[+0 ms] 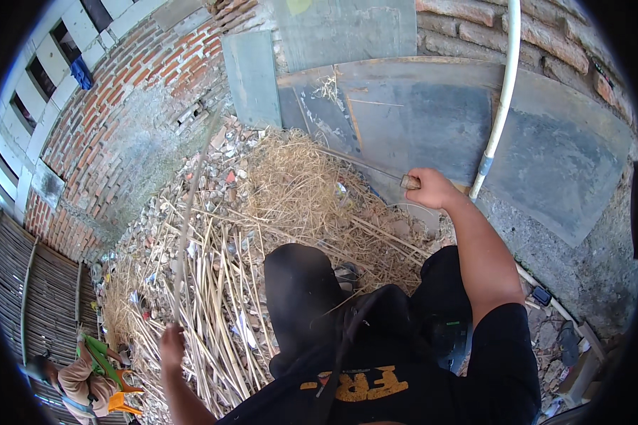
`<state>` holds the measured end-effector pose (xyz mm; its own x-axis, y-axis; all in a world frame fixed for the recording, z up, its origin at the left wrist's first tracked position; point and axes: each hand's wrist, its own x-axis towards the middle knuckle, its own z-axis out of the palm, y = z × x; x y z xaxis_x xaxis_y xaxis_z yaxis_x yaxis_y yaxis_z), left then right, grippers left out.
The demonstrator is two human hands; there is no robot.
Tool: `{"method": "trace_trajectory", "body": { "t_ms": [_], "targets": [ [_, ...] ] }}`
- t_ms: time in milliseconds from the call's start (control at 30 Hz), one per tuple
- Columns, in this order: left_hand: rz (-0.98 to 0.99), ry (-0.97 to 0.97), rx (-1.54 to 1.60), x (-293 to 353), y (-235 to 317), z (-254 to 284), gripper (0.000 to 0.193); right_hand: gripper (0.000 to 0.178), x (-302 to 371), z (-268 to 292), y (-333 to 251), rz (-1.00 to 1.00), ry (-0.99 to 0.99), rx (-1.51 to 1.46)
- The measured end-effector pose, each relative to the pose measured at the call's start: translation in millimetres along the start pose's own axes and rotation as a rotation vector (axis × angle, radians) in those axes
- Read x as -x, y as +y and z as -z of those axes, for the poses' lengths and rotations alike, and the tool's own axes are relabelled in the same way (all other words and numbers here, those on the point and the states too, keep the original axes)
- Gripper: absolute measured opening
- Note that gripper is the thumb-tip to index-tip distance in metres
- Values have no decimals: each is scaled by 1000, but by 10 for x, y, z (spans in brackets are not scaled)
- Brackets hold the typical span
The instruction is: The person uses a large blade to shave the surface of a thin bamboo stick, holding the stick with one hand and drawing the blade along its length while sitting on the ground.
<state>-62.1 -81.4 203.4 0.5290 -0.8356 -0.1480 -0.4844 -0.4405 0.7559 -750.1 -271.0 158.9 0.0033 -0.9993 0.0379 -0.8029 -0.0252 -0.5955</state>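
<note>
My left hand (171, 345), at the lower left, is closed around the near end of a long thin bamboo stick (185, 234). The stick runs up and away toward the brick wall, slightly blurred. Out to the right, my right hand (430, 188) grips the wooden handle of a long-bladed knife (368, 164). Its narrow blade extends leftward over the edge of a heap of pale shavings (290, 177). Knife and stick are well apart. Many cut bamboo sticks (223, 304) lie on the ground between my left hand and my knees.
Stone rubble (223, 142) covers the ground. Grey sheets (418, 113) lean on the wall at the far right, behind a white pipe (507, 92). A brick wall (142, 71) stands far left. Another person (81, 382) sits at the lower left by an orange chair (124, 402).
</note>
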Motion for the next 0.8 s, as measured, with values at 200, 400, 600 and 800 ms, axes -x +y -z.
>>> {"method": "trace_trajectory", "body": {
  "t_ms": [200, 400, 600, 800],
  "targets": [
    [-56, -426, 149, 643, 109, -1124, 26, 39, -7, -56, -162, 33, 115, -142],
    [-142, -501, 239, 876, 78, -1539, 30, 39, 49, -51, -300, 90, 149, -245],
    [-168, -485, 180, 896, -50, -1689, 38, 33, 49, -212, -341, 246, 117, -29],
    [-462, -381, -203, 966, -22, -1777, 40, 30, 117, -259, -593, 318, -70, 138]
  ]
}}
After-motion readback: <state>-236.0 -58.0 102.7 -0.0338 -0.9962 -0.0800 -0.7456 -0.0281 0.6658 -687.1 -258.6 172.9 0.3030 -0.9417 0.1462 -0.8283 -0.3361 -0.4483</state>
